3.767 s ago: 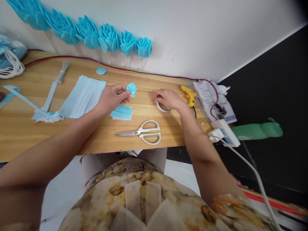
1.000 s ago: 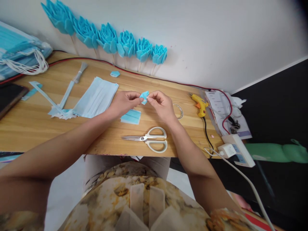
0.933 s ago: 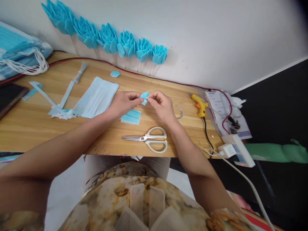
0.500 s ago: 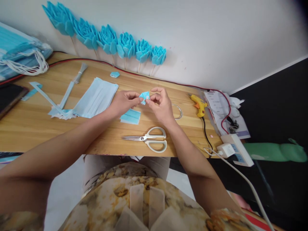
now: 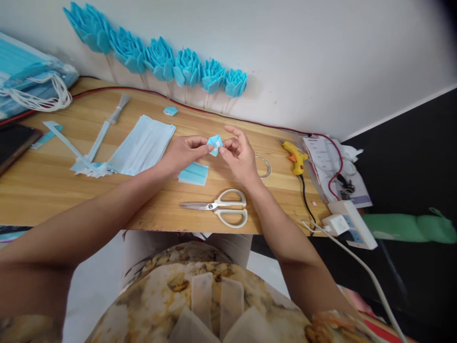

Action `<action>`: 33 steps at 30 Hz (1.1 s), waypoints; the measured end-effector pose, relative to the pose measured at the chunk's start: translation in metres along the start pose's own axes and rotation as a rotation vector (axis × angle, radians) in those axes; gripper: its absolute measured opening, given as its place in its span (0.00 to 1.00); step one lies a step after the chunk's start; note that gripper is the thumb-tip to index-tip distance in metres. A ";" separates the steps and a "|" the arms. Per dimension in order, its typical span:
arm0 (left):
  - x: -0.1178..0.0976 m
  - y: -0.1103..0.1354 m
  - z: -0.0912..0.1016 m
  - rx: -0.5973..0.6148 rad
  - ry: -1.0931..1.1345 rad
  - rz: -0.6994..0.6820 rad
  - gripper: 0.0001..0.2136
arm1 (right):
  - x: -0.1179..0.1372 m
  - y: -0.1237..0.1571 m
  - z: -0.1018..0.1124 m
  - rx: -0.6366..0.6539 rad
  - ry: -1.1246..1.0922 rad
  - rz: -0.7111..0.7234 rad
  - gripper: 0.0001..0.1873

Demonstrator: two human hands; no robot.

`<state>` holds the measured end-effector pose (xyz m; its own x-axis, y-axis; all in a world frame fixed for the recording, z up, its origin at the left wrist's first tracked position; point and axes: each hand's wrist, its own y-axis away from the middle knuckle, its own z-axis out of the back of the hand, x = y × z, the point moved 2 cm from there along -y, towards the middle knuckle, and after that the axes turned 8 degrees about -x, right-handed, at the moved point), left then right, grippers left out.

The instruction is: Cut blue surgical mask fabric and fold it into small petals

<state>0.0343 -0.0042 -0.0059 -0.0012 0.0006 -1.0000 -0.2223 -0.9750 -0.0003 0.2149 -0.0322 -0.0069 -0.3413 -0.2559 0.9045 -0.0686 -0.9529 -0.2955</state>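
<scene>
Between my two hands is a small folded blue petal (image 5: 214, 141) with a whitish patch on its face. My left hand (image 5: 186, 151) pinches its left edge between thumb and fingertips. My right hand (image 5: 240, 155) pinches the right edge, its index finger raised. Below the petal lies a cut blue mask piece (image 5: 193, 174), partly behind my left hand. Scissors (image 5: 217, 207) with white handles rest nearer my body, blades pointing left. Left of my hands sits a stack of pale blue mask sheets (image 5: 143, 144). Another folded petal (image 5: 170, 111) lies farther back.
Blue fabric flowers (image 5: 159, 58) on sticks lean along the wall. To the right are a tape roll (image 5: 267, 166), a yellow glue gun (image 5: 296, 156) and a white power strip (image 5: 353, 224). Cut strips (image 5: 98, 141), bagged masks (image 5: 28, 76) and a dark phone (image 5: 16, 145) occupy the left.
The petal has turned slightly, so its face and lower point show more. My right fingers have shifted a little on its edge. Everything else stays in place.
</scene>
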 end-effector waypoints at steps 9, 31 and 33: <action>0.001 -0.003 -0.001 -0.009 0.029 -0.009 0.12 | 0.006 0.005 -0.001 0.029 0.088 0.114 0.27; 0.001 -0.002 -0.002 0.118 -0.001 -0.030 0.18 | -0.003 0.000 0.002 -0.021 -0.069 0.073 0.23; 0.002 -0.002 -0.002 0.118 -0.038 -0.025 0.15 | -0.004 0.000 0.002 -0.028 -0.065 0.059 0.23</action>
<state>0.0366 -0.0030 -0.0079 -0.0304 0.0352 -0.9989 -0.3355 -0.9417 -0.0229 0.2186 -0.0311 -0.0097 -0.2836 -0.3222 0.9032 -0.0772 -0.9311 -0.3564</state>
